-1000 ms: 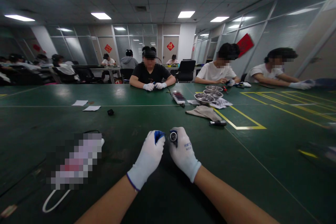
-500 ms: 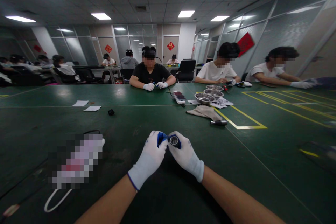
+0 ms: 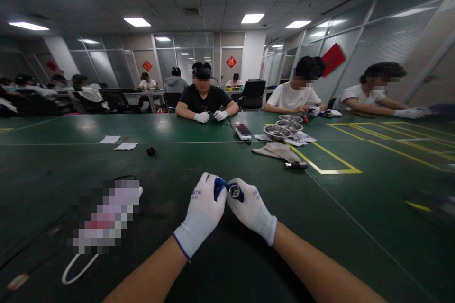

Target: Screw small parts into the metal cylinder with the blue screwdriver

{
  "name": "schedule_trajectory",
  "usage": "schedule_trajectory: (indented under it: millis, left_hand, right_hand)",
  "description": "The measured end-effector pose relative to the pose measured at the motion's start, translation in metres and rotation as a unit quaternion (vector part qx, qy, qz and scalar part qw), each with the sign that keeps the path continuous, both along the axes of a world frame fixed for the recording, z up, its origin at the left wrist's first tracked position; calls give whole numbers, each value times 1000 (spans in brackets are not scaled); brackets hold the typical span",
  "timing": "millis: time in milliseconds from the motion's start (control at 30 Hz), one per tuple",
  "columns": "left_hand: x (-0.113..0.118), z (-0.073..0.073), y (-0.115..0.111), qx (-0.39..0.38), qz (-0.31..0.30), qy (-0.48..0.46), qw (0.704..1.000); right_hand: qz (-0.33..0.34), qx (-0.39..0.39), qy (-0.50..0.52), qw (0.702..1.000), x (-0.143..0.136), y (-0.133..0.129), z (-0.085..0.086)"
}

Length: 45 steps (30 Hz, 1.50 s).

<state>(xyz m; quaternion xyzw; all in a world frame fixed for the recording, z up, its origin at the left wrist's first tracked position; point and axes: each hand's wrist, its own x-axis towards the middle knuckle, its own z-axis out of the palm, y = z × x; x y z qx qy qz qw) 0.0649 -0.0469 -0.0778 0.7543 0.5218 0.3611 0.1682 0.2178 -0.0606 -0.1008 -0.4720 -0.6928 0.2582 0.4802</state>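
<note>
Both of my hands wear white gloves with blue palms and meet over the table in front of me. My right hand (image 3: 250, 206) is wrapped around a small dark cylinder (image 3: 234, 191); its round, silver-rimmed end faces me. Just left of it, touching or nearly so, my left hand (image 3: 206, 203) has its fingers pinched together. Whatever lies between those fingers is hidden by the glove.
On the green table (image 3: 170, 227) a blurred-out phone-like object (image 3: 106, 218) with a white loop lies left. Further off are a black piece (image 3: 151, 151), paper slips (image 3: 125, 146), a beige cloth (image 3: 277, 151), a dark cylinder (image 3: 296, 165) and metal bowls (image 3: 277, 132). Several people sit beyond.
My left hand has turned and risen slightly, so the print on its glove back shows. The cylinder in my right hand has shifted a little to the left.
</note>
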Motion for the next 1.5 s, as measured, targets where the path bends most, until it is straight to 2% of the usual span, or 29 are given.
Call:
schedule_trajectory:
  millis: [233,367,467,567,733,1200,1500]
  left_hand:
    - [-2,-1,1,23,-10,-9,1000]
    - [-7,2,0,64,-96,-25,993]
    - [-11,3,1,103,-145,19,984]
    - [-13,1,3,132,-137,54,980]
    - [-14,2,4,144,-125,47,981]
    - [-14,0,7,132,-106,33,985]
    - [-17,3,6,133,-130,35,982]
  right_hand:
    - [-5,23,-1,1000,0,0,0]
    - [-23,25,13,999,0,1,1]
    - [-40,10,45,998,2,3,1]
    - [-26,-41,97,994,6,6,0]
    - [-3,-112,163,980,9,10,-1]
    - [27,-156,231,960,8,11,-1]
    - [33,-197,265,943,6,8,5]
